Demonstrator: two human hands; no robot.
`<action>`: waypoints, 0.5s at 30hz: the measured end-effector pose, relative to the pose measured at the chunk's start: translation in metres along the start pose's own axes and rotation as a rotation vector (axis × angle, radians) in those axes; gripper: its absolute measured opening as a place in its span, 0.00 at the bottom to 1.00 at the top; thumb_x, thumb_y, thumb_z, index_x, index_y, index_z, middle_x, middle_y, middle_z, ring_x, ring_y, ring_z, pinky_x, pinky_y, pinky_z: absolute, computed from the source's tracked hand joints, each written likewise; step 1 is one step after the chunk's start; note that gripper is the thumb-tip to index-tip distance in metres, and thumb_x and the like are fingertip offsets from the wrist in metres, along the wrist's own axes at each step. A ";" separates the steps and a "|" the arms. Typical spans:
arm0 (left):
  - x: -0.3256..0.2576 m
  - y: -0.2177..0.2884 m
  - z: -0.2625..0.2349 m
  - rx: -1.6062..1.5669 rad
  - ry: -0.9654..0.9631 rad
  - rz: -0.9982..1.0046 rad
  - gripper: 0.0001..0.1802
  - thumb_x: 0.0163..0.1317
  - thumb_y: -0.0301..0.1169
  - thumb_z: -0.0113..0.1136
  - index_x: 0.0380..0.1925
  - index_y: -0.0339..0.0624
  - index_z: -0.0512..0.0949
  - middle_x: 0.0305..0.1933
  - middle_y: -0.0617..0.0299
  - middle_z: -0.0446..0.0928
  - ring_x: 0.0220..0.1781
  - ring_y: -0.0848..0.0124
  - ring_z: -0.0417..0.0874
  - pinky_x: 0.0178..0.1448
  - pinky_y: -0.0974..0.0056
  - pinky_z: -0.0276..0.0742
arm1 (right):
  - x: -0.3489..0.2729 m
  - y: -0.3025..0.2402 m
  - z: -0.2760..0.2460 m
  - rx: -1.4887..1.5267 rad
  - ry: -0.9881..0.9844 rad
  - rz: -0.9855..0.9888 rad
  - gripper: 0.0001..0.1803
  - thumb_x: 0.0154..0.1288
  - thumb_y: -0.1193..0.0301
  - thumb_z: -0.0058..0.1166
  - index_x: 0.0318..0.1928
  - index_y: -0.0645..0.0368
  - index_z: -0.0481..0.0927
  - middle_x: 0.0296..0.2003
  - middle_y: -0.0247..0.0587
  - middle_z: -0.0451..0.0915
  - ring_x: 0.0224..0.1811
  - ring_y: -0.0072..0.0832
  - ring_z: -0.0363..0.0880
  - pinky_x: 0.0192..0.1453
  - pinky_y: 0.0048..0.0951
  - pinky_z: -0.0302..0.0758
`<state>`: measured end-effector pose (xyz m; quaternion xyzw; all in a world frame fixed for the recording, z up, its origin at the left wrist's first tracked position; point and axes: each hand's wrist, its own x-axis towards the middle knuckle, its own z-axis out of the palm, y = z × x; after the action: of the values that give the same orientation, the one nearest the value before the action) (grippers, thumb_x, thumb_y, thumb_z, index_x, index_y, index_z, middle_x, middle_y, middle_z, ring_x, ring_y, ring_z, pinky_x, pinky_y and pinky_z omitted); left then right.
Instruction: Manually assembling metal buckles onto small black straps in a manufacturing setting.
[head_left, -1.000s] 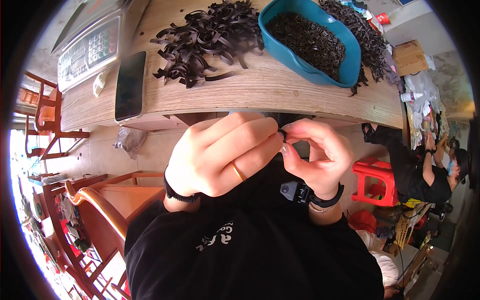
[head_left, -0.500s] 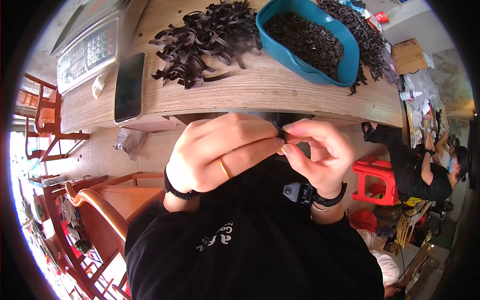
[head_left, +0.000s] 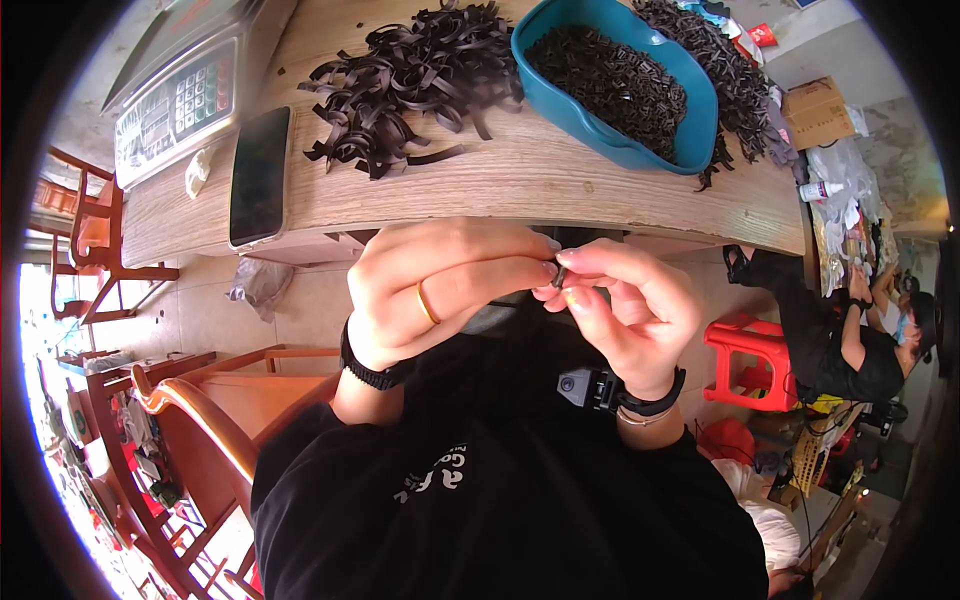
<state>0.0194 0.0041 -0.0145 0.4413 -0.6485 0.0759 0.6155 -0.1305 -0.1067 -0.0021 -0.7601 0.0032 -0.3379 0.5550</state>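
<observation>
Both hands meet just off the table's near edge, fingertips against fingertips. Pinched between them is a small dark strip [head_left: 560, 272], mostly hidden by the fingers. My left hand [head_left: 430, 285], with a gold ring on one finger, closes on it from the left. My right hand [head_left: 635, 315] grips it from the right between thumb and forefinger. Beyond the hands, a loose pile of long dark ribbon-like strips [head_left: 420, 85] lies on the wooden table [head_left: 480, 180]. To its right stands a teal basin [head_left: 560, 112] holding many short dark pieces [head_left: 610, 90].
More short dark pieces [head_left: 735, 80] are heaped right of the basin. A phone [head_left: 260, 175] and a white keypad scale [head_left: 180, 105] lie at the table's left. A red stool [head_left: 750, 360] and a seated person [head_left: 850, 340] are on the right, a wooden chair [head_left: 210, 420] on the left.
Both hands have shifted slightly, the left hand a little to the left and its fingers straighter. More of the dark strip shows between the fingertips. The things on the table have stayed put.
</observation>
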 end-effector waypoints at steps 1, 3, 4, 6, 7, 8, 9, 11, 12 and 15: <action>0.000 0.000 0.000 0.000 0.000 0.000 0.09 0.43 0.19 0.57 0.29 0.31 0.79 0.32 0.48 0.80 0.30 0.60 0.83 0.32 0.64 0.79 | 0.000 0.000 -0.002 0.072 -0.029 0.027 0.12 0.55 0.87 0.56 0.42 0.74 0.76 0.35 0.47 0.80 0.34 0.27 0.82 0.40 0.23 0.78; 0.001 0.000 0.001 0.061 0.011 0.033 0.11 0.42 0.24 0.60 0.30 0.35 0.80 0.35 0.56 0.81 0.32 0.65 0.84 0.32 0.68 0.80 | 0.000 0.000 -0.001 0.145 -0.057 0.055 0.11 0.55 0.87 0.55 0.41 0.73 0.76 0.36 0.47 0.80 0.34 0.26 0.82 0.40 0.23 0.78; 0.001 0.000 0.002 0.060 0.010 0.032 0.11 0.42 0.24 0.60 0.30 0.35 0.80 0.35 0.56 0.81 0.32 0.65 0.84 0.32 0.68 0.80 | -0.002 0.001 0.000 0.157 -0.011 0.069 0.11 0.56 0.87 0.54 0.41 0.73 0.76 0.36 0.47 0.80 0.34 0.26 0.82 0.40 0.23 0.78; 0.001 0.001 0.004 0.075 0.006 0.032 0.11 0.43 0.24 0.61 0.31 0.36 0.80 0.35 0.57 0.81 0.32 0.65 0.84 0.32 0.68 0.80 | -0.005 0.001 0.002 0.171 0.035 0.084 0.10 0.56 0.87 0.53 0.41 0.73 0.75 0.36 0.46 0.79 0.34 0.26 0.81 0.40 0.23 0.78; 0.001 0.000 0.006 0.076 0.005 0.031 0.11 0.43 0.24 0.61 0.31 0.36 0.80 0.35 0.57 0.81 0.32 0.65 0.84 0.32 0.68 0.80 | -0.007 0.001 0.002 0.200 0.061 0.112 0.11 0.57 0.87 0.53 0.41 0.72 0.74 0.37 0.45 0.78 0.35 0.25 0.81 0.41 0.23 0.78; 0.002 -0.001 0.008 0.043 -0.021 0.028 0.11 0.43 0.22 0.61 0.31 0.35 0.80 0.33 0.53 0.81 0.31 0.63 0.84 0.32 0.66 0.80 | -0.008 0.001 0.001 0.229 0.089 0.140 0.11 0.57 0.87 0.53 0.42 0.71 0.73 0.38 0.44 0.77 0.36 0.24 0.80 0.42 0.24 0.77; 0.002 0.000 0.008 0.014 -0.048 0.023 0.11 0.43 0.20 0.60 0.30 0.33 0.79 0.31 0.50 0.81 0.31 0.60 0.84 0.33 0.64 0.80 | -0.009 0.002 0.002 0.234 0.088 0.142 0.11 0.57 0.87 0.53 0.42 0.71 0.73 0.38 0.44 0.77 0.36 0.24 0.80 0.42 0.24 0.77; 0.002 0.001 0.018 -0.076 -0.017 -0.045 0.13 0.41 0.22 0.68 0.31 0.35 0.79 0.32 0.51 0.81 0.32 0.61 0.84 0.34 0.65 0.80 | -0.012 0.002 0.000 0.234 0.164 0.108 0.13 0.57 0.87 0.52 0.43 0.70 0.70 0.38 0.42 0.75 0.37 0.22 0.78 0.44 0.24 0.75; 0.002 0.002 0.021 -0.107 -0.015 -0.065 0.15 0.40 0.23 0.69 0.32 0.35 0.79 0.32 0.51 0.81 0.33 0.61 0.84 0.34 0.65 0.80 | -0.013 -0.001 -0.002 0.245 0.154 0.131 0.13 0.57 0.87 0.52 0.43 0.69 0.69 0.39 0.41 0.74 0.39 0.21 0.76 0.46 0.24 0.74; -0.001 0.001 0.029 -0.155 -0.016 -0.094 0.16 0.40 0.23 0.71 0.33 0.35 0.79 0.32 0.52 0.81 0.33 0.61 0.84 0.35 0.65 0.80 | -0.020 -0.004 -0.007 0.219 0.174 0.176 0.14 0.57 0.88 0.51 0.44 0.68 0.69 0.38 0.40 0.74 0.39 0.21 0.75 0.46 0.23 0.73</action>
<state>-0.0026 -0.0140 -0.0216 0.4231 -0.6357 -0.0071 0.6457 -0.1512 -0.1034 -0.0076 -0.6596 0.0811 -0.3508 0.6598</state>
